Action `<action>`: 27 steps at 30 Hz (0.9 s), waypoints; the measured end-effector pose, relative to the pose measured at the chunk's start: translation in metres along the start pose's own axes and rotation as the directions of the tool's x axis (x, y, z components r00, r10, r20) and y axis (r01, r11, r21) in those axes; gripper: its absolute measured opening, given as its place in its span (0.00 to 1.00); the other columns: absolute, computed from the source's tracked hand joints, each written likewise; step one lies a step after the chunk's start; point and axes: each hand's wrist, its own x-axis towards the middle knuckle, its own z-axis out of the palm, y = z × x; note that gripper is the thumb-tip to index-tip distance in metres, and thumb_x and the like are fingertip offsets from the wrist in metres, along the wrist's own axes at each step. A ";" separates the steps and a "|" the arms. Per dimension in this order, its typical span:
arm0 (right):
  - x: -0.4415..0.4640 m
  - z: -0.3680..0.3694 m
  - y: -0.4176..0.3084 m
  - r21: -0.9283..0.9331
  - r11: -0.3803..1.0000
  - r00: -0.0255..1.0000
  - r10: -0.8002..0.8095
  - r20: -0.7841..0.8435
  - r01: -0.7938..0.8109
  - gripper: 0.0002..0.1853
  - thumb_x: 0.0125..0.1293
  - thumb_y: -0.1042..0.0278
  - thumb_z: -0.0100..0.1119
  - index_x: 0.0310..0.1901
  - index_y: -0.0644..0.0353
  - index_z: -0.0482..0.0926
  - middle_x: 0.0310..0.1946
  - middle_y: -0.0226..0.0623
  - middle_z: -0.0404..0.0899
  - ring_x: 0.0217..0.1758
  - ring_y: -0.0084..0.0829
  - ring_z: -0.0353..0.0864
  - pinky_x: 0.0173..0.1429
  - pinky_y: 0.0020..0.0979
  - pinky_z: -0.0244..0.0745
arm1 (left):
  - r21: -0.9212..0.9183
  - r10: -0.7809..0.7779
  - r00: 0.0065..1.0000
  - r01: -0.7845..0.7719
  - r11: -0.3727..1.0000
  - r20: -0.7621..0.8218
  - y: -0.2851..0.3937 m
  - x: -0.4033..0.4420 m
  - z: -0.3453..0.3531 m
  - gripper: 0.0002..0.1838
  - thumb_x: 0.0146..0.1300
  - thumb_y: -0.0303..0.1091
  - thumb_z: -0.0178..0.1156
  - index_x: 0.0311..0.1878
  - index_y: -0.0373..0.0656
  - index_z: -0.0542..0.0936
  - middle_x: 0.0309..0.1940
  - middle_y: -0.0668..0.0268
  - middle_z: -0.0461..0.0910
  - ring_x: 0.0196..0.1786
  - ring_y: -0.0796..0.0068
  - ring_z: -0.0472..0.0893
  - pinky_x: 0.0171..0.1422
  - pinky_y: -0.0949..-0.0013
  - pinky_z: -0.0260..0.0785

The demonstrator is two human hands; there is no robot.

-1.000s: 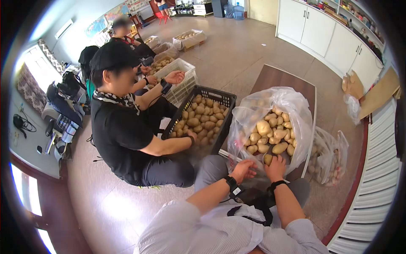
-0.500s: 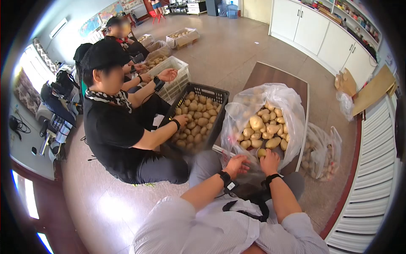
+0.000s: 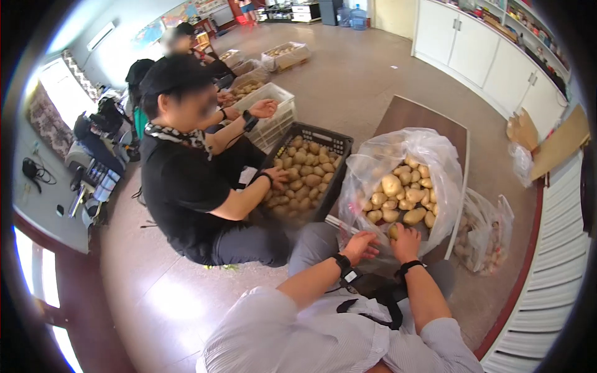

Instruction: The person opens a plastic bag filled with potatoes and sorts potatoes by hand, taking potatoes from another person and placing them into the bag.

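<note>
My right hand [image 3: 407, 244] has its fingers closed round a potato [image 3: 393, 232] at the near edge of the clear plastic bag [image 3: 359, 177]. Just left of it, my left hand [image 3: 362, 247] is held with its fingers apart, beside the bag's front edge, and nothing shows in it. Inside the bag lie many loose potatoes [image 3: 414, 215]. That bag rests open on a dark brown tabletop [image 3: 418, 119]. Both my wrists carry black bands, the left one with a small device.
A co-worker [image 3: 186, 168] sits to my left, one hand on potatoes in a black crate [image 3: 346, 144]. Beyond are a white crate [image 3: 281, 118], another person and more boxes of potatoes [image 3: 285, 57]. A second plastic bag [image 3: 484, 239] stands on the floor at right.
The whole view has shifted, so things appear farther right and slightly lower. My right hand keeps the potato, which sits a little closer to my left hand. The co-worker's hand moved slightly over the crate.
</note>
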 end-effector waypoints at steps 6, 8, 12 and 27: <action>-0.003 -0.004 -0.002 0.011 0.999 0.983 0.043 -0.180 -0.041 0.30 0.54 0.61 0.66 0.61 0.51 0.71 0.49 0.43 0.78 0.63 0.48 0.70 0.70 0.57 0.55 | -0.036 0.005 1.000 -0.004 0.999 0.016 0.001 -0.001 -0.001 0.20 0.69 0.44 0.56 0.58 0.45 0.71 0.47 0.63 0.79 0.35 0.67 0.82 0.37 0.64 0.77; -0.001 -0.013 -0.004 0.026 1.000 0.962 0.023 -0.271 -0.016 0.31 0.54 0.61 0.66 0.61 0.53 0.71 0.48 0.44 0.78 0.61 0.49 0.70 0.69 0.56 0.57 | -0.015 -0.001 0.999 0.001 1.000 0.037 0.003 -0.002 0.001 0.20 0.69 0.45 0.56 0.58 0.45 0.71 0.48 0.63 0.79 0.36 0.66 0.82 0.38 0.64 0.77; -0.005 -0.033 -0.021 0.242 0.949 0.938 -0.119 -0.326 0.204 0.31 0.55 0.60 0.68 0.60 0.60 0.70 0.48 0.45 0.78 0.56 0.50 0.72 0.63 0.51 0.63 | -0.064 -0.015 0.995 0.021 0.998 0.094 0.010 -0.004 0.002 0.24 0.70 0.51 0.54 0.62 0.45 0.69 0.52 0.61 0.78 0.39 0.63 0.83 0.43 0.61 0.76; -0.018 -0.029 -0.034 0.513 0.810 0.944 -0.147 -0.294 0.286 0.14 0.67 0.69 0.53 0.52 0.62 0.77 0.46 0.47 0.76 0.49 0.51 0.75 0.54 0.43 0.70 | -0.259 0.021 0.994 0.008 0.966 0.111 0.024 -0.004 -0.009 0.20 0.72 0.49 0.52 0.55 0.42 0.74 0.44 0.60 0.81 0.42 0.64 0.83 0.42 0.63 0.79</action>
